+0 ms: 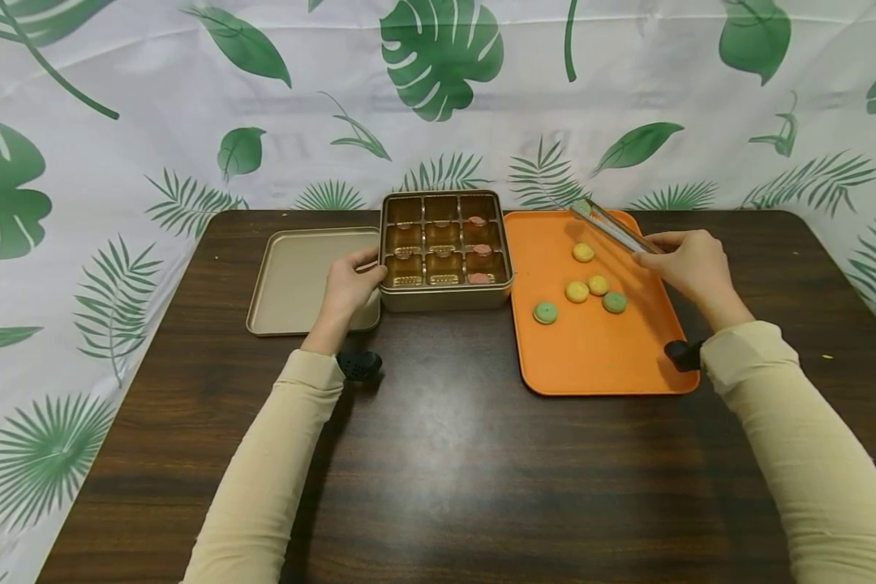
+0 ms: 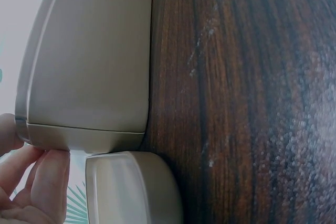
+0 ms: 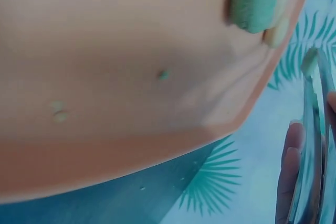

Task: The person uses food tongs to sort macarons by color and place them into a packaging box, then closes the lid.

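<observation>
Box (image 1: 445, 299): square, bronze-gold, centre of the frame on the dark worktop (image 1: 438, 462); nine gold compartments, three pink macarons (image 1: 482, 250) down the right-hand column.

Tray (image 1: 591, 357): orange, right of centre; three yellow macarons (image 1: 577, 292) and two green ones (image 1: 545, 313) lying on it.

Tongs (image 1: 613, 231): silver metal, upper right; another green macaron (image 1: 582, 207) at the tips, near the tray's far edge.

Lid (image 1: 302, 284): pale gold, left of centre, just beside the box.

Left grip (image 1: 349, 284): closed on the box's near left corner, thumb at the rim, fingers against the outer wall; forearm slanting up from the lower edge.

Right grip (image 1: 689, 261): thumb and fingers pinching the tongs; forearm in from the lower right.

Obscured: part of the lid, behind the left hand; the right fingers, cut by the right wrist view's edge. How firmly the tips hold their macaron, I cannot tell.
</observation>
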`<state>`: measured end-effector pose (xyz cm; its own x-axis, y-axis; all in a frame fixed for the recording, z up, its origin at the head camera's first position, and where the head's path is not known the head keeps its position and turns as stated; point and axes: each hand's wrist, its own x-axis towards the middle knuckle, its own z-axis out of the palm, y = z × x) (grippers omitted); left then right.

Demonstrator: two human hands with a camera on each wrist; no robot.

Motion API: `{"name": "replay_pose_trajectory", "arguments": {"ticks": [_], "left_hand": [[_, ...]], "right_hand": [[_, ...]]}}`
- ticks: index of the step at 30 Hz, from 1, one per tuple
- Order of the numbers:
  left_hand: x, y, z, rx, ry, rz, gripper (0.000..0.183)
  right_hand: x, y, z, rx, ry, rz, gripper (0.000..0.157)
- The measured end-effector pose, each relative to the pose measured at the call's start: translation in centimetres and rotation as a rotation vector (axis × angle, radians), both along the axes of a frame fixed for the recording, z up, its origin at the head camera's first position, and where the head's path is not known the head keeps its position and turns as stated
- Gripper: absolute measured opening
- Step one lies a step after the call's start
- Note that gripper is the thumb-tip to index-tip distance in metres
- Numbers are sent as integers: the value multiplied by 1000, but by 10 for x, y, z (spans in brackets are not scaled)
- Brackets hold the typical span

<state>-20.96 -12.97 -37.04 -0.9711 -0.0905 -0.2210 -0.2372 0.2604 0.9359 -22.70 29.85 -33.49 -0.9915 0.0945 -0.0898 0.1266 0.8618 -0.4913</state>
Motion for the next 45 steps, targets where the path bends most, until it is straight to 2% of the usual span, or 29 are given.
{"name": "replay_pose_trajectory", "arguments": {"ticks": [10,23,35,45], "left_hand": [[-1,2,0,2,-6,4,47],[-2,0,-1,-8,13,8,47],[-2,0,0,9,13,12,47],[-1,0,2,-3,12,9,46]], "right_hand": [[-6,-30,11,-61,51,3,60],[-14,-86,21,-126,60,93,50],[-18,-127,13,-71,22,181,46],[-21,-141,8,-39,2,203,46]]}}
